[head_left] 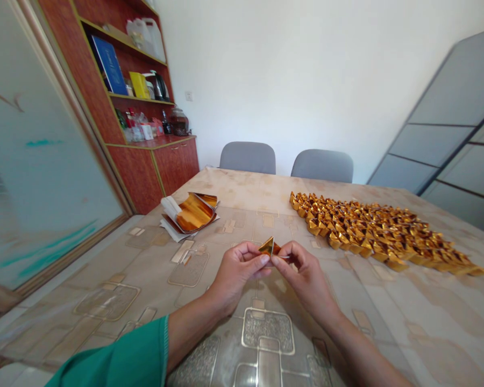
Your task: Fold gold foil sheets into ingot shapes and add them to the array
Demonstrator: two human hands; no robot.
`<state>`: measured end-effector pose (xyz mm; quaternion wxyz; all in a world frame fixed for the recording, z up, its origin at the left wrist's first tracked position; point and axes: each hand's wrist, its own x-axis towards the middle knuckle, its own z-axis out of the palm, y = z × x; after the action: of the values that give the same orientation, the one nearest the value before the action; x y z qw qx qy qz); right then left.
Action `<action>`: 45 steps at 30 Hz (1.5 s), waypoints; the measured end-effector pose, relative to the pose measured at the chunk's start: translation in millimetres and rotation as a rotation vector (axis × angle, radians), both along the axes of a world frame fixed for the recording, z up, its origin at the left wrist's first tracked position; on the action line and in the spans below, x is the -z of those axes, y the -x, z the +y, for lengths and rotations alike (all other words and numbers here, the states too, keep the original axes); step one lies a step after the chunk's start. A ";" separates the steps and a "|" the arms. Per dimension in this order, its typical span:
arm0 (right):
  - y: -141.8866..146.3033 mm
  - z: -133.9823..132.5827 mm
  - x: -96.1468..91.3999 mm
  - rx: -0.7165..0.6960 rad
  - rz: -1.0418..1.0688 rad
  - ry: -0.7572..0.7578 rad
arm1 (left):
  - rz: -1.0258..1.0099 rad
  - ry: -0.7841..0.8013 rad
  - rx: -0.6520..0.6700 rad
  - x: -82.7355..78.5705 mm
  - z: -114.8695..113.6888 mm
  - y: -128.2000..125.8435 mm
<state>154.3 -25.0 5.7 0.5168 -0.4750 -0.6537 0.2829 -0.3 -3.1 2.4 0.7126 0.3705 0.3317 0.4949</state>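
Observation:
Between my two hands, above the middle of the table, is a small piece of folded gold foil paper with a pointed top. My left hand pinches its left side, thumb in front. From the right, my right hand pinches the other end, its thumb close to the left one. Fingers cover the paper's lower part. Beyond my left hand lies a loose stack of gold foil sheets with white backing. Many folded gold paper pieces sit in close rows to the right of my right hand.
A patterned plastic-covered table spans the foreground. Two grey chairs, a left one and a right one, stand at its far side. A wooden cabinet with bottles and a kettle is at the left, near a sliding door.

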 end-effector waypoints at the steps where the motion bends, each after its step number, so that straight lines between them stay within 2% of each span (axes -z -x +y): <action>1: 0.2 -0.1 -0.1 -0.014 0.012 0.005 | -0.006 0.004 -0.004 0.0 0.1 0.0; 9: -6.1 -0.7 -5.9 -0.132 0.022 0.011 | -0.036 0.046 -0.062 -3.9 3.2 1.1; 17: -8.0 5.1 1.1 -0.032 0.054 0.013 | -0.008 0.012 -0.024 -2.6 0.4 0.4; 24: -5.9 5.2 0.4 -0.025 0.052 0.059 | -0.033 0.058 0.001 0.9 1.7 0.9; 30: -6.7 4.9 -0.6 -0.082 0.047 0.072 | -0.097 0.126 0.021 3.5 3.1 2.1; 36: -11.3 5.7 -0.9 -0.130 0.022 0.057 | -0.100 0.094 -0.018 1.0 3.3 1.0; 45: -4.4 3.1 1.9 -0.047 0.069 0.016 | -0.073 0.065 -0.004 2.9 -0.9 -1.8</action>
<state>158.7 -21.8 3.7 0.5285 -0.4536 -0.6441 0.3163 1.5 -4.0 -0.5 0.7350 0.3280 0.3220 0.4985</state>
